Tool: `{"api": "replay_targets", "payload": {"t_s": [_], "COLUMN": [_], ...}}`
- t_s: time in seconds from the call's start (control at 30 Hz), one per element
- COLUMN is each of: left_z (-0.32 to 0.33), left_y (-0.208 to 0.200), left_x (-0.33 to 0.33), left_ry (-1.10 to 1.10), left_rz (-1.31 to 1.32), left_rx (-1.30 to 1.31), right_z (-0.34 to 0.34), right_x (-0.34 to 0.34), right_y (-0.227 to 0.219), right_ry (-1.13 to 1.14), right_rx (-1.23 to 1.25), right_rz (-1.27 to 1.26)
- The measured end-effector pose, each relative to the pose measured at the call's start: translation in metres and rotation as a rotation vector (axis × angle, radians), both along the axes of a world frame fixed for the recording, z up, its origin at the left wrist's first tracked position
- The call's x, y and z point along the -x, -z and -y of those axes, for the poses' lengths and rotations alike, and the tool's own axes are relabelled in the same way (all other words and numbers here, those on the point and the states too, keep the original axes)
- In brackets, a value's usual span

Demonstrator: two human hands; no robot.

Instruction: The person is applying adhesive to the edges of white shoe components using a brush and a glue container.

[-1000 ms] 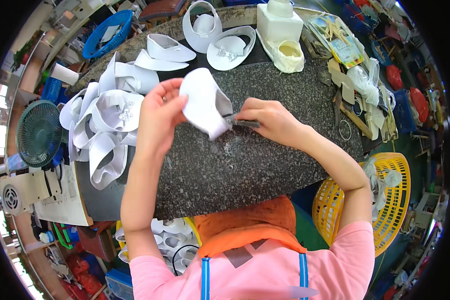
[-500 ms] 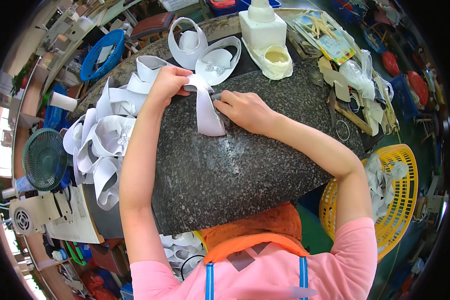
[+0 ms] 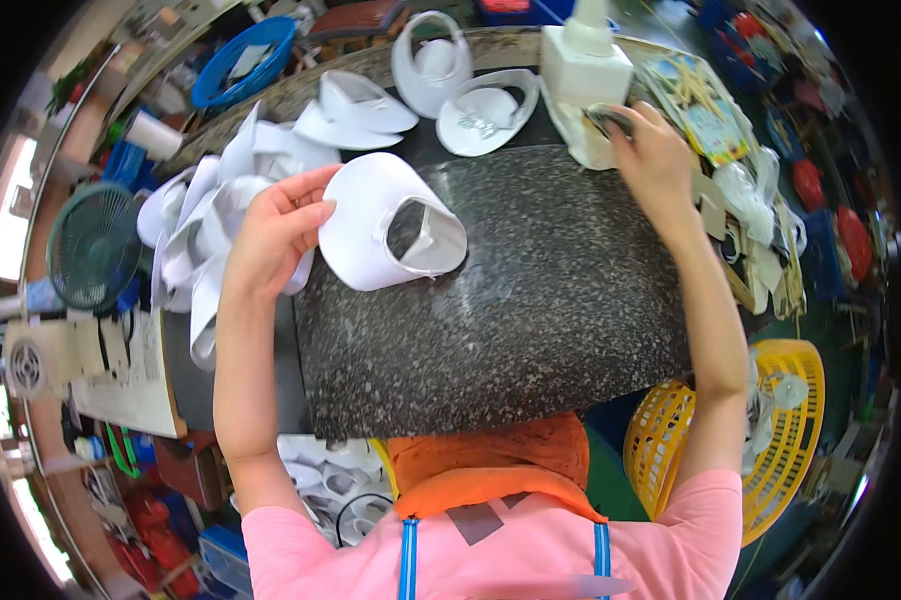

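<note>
Holding a white curved piece [image 3: 385,238] by its left side, the left hand [image 3: 275,228] has the fingers curled over the top edge and the thumb against the outer face — a closed grip on that piece. The piece rests on the dark speckled desk [image 3: 530,320] near its far left corner, and its open loop faces right, with a grey inside visible.

The right hand [image 3: 655,160] is at the far right corner of the desk. Its fingers are bent around a small dark object [image 3: 608,118], which is pressed against a cream-white block [image 3: 590,85]; what the object is, I cannot tell, because it is mostly covered by the fingers.

Just beside the left hand, along the left edge of the desk, lies a heap of white curved pieces [image 3: 195,235]. More of them stand along the far edge — one pair [image 3: 355,105] and two rounded ones [image 3: 455,85].

Past the right edge of the desk there is a flat rectangular package [image 3: 705,105] with a yellow border and a pale blue middle, lying tilted, and below it several beige cut shapes [image 3: 760,260]. A yellow plastic basket [image 3: 800,470] stands near the right corner on the person's side, lower than the desk. A blue basket [image 3: 245,55] is beyond the far left corner, and a green fan [image 3: 95,245] stands well to the left.
</note>
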State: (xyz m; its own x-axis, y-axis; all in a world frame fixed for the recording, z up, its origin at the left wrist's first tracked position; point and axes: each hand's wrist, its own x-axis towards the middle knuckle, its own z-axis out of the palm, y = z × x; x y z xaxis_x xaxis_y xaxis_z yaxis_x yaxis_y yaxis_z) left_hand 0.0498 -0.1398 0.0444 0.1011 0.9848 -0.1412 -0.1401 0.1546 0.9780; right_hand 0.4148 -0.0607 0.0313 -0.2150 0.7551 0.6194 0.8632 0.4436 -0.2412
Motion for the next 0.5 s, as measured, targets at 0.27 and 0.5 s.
{"api": "replay_targets", "payload": {"t_s": [0.27, 0.5], "left_z": [0.056, 0.079], "left_y": [0.044, 0.087], "left_x": [0.01, 0.005], "left_ry": [-0.122, -0.248], "left_rz": [0.215, 0.217], "left_rx": [-0.069, 0.022], "right_z": [0.059, 0.072], "right_x": [0.1, 0.139], "right_y": [0.012, 0.015], "right_ry": [-0.627, -0.39], "right_rx": [0.864, 0.545], "right_rz": [-1.072, -0.678]}}
